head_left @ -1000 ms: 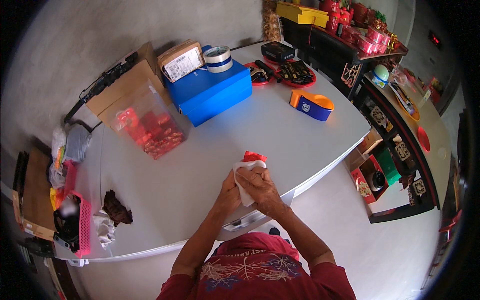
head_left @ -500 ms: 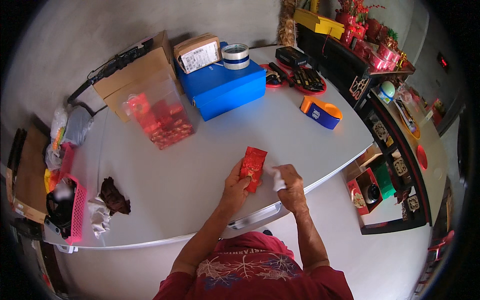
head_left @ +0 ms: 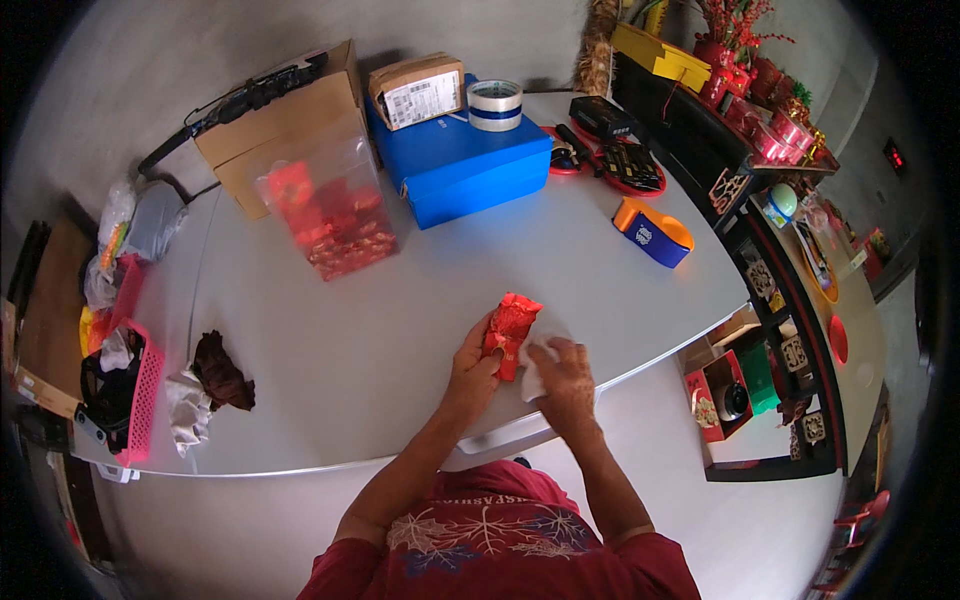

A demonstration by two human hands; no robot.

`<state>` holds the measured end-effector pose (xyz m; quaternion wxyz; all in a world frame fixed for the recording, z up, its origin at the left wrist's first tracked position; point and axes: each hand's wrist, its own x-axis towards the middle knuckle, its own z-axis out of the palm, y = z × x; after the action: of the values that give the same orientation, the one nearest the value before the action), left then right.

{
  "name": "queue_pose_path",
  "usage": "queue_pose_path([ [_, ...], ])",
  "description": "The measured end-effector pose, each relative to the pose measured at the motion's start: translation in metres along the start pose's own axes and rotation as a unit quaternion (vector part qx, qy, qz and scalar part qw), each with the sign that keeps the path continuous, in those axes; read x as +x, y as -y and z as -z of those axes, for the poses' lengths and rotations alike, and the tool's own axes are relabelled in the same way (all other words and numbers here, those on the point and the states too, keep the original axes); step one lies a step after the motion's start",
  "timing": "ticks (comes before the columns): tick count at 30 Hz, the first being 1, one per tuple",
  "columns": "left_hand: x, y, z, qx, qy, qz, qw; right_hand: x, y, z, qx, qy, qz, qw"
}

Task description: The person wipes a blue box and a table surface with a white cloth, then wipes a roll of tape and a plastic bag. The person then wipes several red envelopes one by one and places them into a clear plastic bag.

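Note:
My left hand (head_left: 472, 372) is wrapped round the lower left side of a red packet (head_left: 515, 318), which stands tilted near the table's front edge. Its thumb lies across the packet's front. Just to the right, my right hand (head_left: 569, 388) is closed on a crumpled white cloth or tissue (head_left: 532, 374). That white piece comes up against the packet's lower right side; whether it touches cannot be told. Beyond the hands, a clear plastic container (head_left: 335, 215) holds several red packets.
A blue box (head_left: 465, 165) carries a small brown parcel (head_left: 418, 90) and a tape roll (head_left: 495, 105). An orange-and-blue ring (head_left: 655, 232) lies at the right. A pink basket (head_left: 145, 400), dark brown cloth (head_left: 222, 372) and white crumpled cloth (head_left: 188, 408) are at the left.
My right hand has moved left with the white piece, close to the red packet. The packet's top now leans and looks more creased. The view has shifted slightly.

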<state>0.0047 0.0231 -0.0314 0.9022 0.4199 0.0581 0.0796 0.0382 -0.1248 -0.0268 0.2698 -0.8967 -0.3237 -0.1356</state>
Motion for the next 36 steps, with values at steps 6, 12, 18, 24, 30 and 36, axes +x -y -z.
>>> queue_pose_path([
  [6,0.001,0.0,0.003,-0.034,0.032,0.052,0.998,0.016,0.01,0.021,0.15,-0.045,-0.082,0.984],
  [12,0.004,0.001,0.01,-0.03,0.005,0.031,0.999,0.033,0.016,-0.014,0.074,-0.022,0.004,0.997],
  [18,0.003,0.0,0.008,-0.069,0.01,0.018,0.997,0.019,-0.008,-0.006,0.112,-0.059,-0.037,0.991],
  [24,0.002,-0.013,0.003,-0.163,0.036,0.071,0.983,0.019,0.029,-0.015,0.08,-0.025,0.082,0.993],
  [30,0.002,-0.012,0.006,-0.079,-0.016,0.055,0.995,0.012,0.031,0.002,0.087,0.069,0.144,0.983],
  [36,0.002,-0.01,0.015,-0.136,-0.009,0.071,0.988,-0.002,0.004,0.021,0.351,0.157,0.168,0.908],
])
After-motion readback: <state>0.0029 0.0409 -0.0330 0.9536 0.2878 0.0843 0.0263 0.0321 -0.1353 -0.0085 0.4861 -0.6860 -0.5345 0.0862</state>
